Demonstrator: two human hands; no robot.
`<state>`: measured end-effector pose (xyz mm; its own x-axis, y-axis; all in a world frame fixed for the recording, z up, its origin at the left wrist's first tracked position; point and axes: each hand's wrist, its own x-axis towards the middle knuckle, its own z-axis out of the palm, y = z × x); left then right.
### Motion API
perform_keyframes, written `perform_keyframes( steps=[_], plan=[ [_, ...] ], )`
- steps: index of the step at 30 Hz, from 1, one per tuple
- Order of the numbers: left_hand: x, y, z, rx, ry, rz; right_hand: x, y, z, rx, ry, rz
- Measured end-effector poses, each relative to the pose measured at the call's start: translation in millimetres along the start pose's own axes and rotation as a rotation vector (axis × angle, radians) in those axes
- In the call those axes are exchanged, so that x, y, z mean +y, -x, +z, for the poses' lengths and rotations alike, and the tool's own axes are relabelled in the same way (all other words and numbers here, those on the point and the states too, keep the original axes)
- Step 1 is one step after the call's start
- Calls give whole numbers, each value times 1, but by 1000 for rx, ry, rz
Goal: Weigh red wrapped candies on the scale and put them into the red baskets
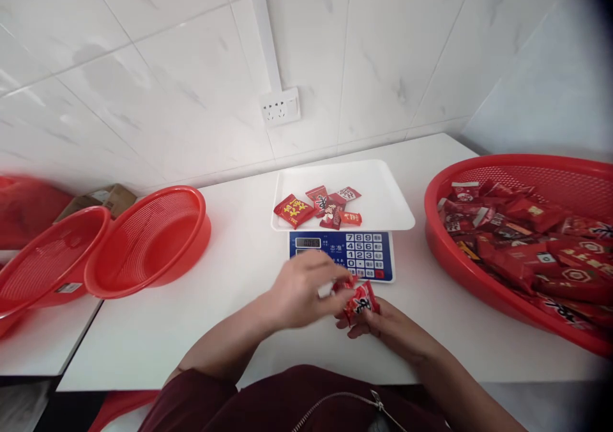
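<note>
My right hand point(378, 326) is closed around red snack packets point(361, 301) with black and white lettering, held just in front of the scale. From the left, my left hand point(304, 288) reaches over with its fingers bent onto a red packet in the same bunch; its grip is partly hidden. Behind both hands stands a digital scale point(338, 250) with a blue keypad panel. On its white tray point(345, 176) lie several red packets, the largest a red packet with yellow lettering point(294, 211). My left hand covers part of the display and keypad.
A large red basket point(433, 227) heaped with red packets stands at the right. Two red plastic baskets sit at the left, the nearer one point(148, 240) on this white table point(239, 227). A cardboard box point(112, 199) is behind them. The tiled wall carries a socket point(280, 107).
</note>
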<state>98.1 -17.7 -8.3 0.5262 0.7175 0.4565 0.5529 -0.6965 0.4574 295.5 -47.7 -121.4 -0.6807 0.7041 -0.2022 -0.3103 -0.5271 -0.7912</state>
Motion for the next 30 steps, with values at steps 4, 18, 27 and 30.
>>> perform_keyframes(
  steps=[4,18,27,30],
  plan=[
    [9,40,27,-79,61,137,-1,0,-2,-26,-271,52],
    [-6,58,43,-158,75,138,18,-14,23,193,-414,172],
    [-62,28,1,82,-276,-156,14,-13,27,174,-256,133],
    [-77,10,-9,19,-343,-321,14,-13,28,163,-244,117]
  ],
)
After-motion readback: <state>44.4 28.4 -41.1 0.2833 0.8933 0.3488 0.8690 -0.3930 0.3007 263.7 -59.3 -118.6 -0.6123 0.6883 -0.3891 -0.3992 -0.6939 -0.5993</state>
